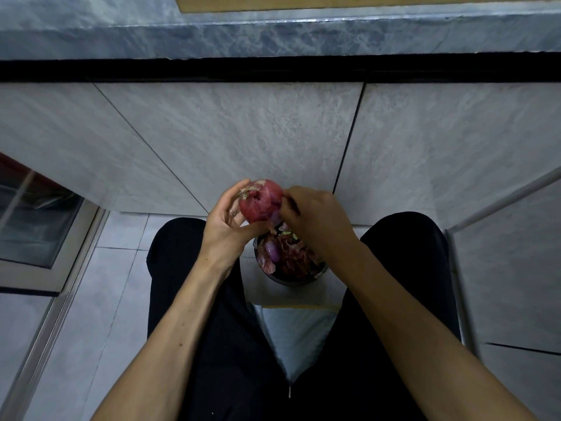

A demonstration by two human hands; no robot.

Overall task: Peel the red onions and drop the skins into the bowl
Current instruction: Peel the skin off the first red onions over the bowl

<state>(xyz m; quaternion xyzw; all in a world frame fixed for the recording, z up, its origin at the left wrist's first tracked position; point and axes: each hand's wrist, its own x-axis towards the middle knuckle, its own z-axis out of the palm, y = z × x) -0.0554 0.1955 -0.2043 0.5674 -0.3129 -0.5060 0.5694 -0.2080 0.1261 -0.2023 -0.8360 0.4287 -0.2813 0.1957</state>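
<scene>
Left hand (pixel 226 221) cups a red onion (pixel 260 202) above the bowl (pixel 291 276) of skins (pixel 288 253) on the pale tiled floor (pixel 100 287); right hand (pixel 315 217) seems to pinch its skin, below a grey stone worktop (pixel 273 38).

- The forearms were bare — no sleeves reached into view.
- A thin ring (pixel 233 212) sat on a finger of the left hand (pixel 226 221).
- Black trousers (pixel 188 268) covered both legs.

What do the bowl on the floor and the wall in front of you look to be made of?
The bowl looks like metal: its thin rim shines grey, though skins hide most of it. The wall seems to be large matte stone-look tiles, mottled grey with dark joint lines.
</scene>
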